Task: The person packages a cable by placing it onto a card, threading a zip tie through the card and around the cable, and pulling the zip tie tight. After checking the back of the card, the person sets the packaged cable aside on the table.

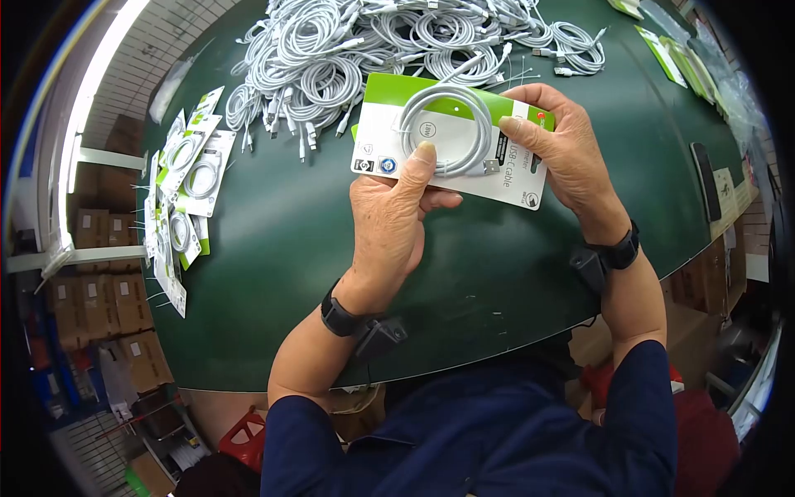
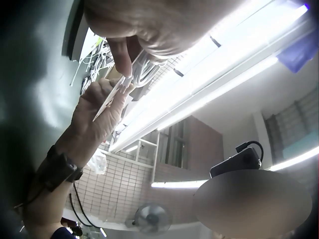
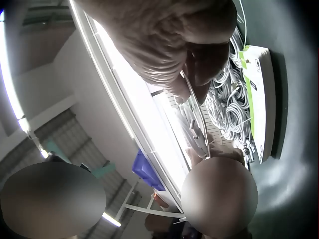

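A white and green printed packaging card (image 1: pixel 517 178) marked "USB-C cable" is held over the table between both hands. On its face lies a coiled white USB cable (image 1: pixel 479 124), its metal plug toward the lower right. My left hand (image 1: pixel 387 219) grips the card's lower left edge, thumb pressed on the coil and fingers partly hidden behind. The right hand (image 1: pixel 571 153) pinches the right end, its thumb on the front. In the right wrist view the card appears nearly edge-on, and a stack of similar cards (image 3: pixel 259 99) lies on the table beyond.
A large heap of coiled white cables (image 1: pixel 331 50) covers the far part of the green table (image 1: pixel 273 331). Several carded cables (image 1: pixel 186 178) lie piled at the left edge. Green and white packs (image 1: pixel 662 58) and a dark flat object (image 1: pixel 705 180) are at the right.
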A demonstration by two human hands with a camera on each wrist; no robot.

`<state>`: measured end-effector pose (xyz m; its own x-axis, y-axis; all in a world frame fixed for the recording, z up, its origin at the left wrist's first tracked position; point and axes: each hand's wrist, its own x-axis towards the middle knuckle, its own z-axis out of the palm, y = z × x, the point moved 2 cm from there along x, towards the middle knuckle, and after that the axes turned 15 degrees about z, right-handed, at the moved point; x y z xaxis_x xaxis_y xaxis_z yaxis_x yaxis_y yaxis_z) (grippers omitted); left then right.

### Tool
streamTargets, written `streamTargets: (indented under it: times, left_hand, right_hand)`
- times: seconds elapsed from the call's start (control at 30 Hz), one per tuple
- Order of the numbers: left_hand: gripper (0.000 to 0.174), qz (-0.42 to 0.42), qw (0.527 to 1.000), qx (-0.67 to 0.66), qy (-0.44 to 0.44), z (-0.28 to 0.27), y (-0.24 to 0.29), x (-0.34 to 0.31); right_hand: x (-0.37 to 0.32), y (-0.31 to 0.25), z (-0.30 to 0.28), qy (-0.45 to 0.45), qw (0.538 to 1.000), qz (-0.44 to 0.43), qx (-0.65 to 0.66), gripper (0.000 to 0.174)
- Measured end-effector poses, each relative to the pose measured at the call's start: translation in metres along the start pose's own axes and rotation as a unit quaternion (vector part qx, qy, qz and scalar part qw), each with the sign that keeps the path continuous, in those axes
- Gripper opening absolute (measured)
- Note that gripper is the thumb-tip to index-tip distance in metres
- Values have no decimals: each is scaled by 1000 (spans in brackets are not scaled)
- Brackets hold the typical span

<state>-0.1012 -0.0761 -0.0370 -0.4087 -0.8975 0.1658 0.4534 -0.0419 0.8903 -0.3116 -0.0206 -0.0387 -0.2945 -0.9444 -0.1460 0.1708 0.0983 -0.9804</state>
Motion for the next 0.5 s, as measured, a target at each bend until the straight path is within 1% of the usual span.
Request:
streamTargets:
  times: [0.1,0.2,0.3,0.5]
  left_hand:
    - [40,-7,1000,5,0,-2,-2,0]
    - [38,-25,999,-46,3,-4,-1,1]
    - [41,-27,998,-54,9,-6,-2,2]
    - [42,-44,998,-52,-9,-4,3,4]
  right_hand:
    - [2,1,-3,-16,1000,11,-4,31]
    - [1,1,-2,-21,999,36,17,33]
    - [-3,-4,3,-21,999,43,16,34]
    - [-3,-5,1,-32,998,41,22,35]
